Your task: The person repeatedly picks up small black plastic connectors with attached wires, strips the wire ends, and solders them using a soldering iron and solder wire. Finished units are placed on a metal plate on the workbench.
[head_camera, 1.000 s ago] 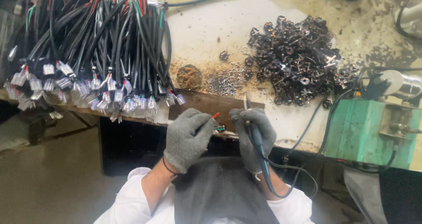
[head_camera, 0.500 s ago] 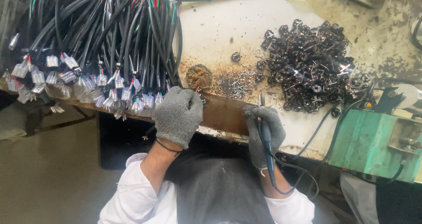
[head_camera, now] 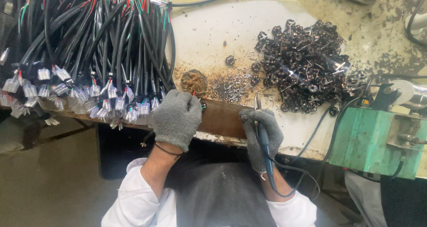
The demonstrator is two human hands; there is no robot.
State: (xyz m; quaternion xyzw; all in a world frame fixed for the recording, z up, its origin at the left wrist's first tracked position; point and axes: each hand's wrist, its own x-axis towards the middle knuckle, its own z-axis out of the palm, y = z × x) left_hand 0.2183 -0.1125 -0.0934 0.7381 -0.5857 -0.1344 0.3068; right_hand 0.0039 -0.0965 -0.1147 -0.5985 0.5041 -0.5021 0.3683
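My left hand (head_camera: 177,118), in a grey knit glove, is closed over a thin cable end whose red wire tip pokes out above the fingers, at the bench's front edge. It lies beside a big bundle of black cables (head_camera: 95,44) with clear plastic connectors (head_camera: 95,98). My right hand (head_camera: 262,131), also gloved, grips a blue-handled soldering iron (head_camera: 262,138) with its tip pointing up toward the bench. A brown wooden strip (head_camera: 222,119) sits between the two hands.
A heap of small dark metal parts (head_camera: 307,64) lies on the white bench top (head_camera: 213,35). Solder scraps (head_camera: 229,89) and a round rusty pad (head_camera: 194,81) sit near the front. A green metal box (head_camera: 373,140) stands at right.
My left hand moved left and up to the cable bundle's connector ends, with the wire tip now mostly hidden. The right hand stays at the bench edge with the iron.
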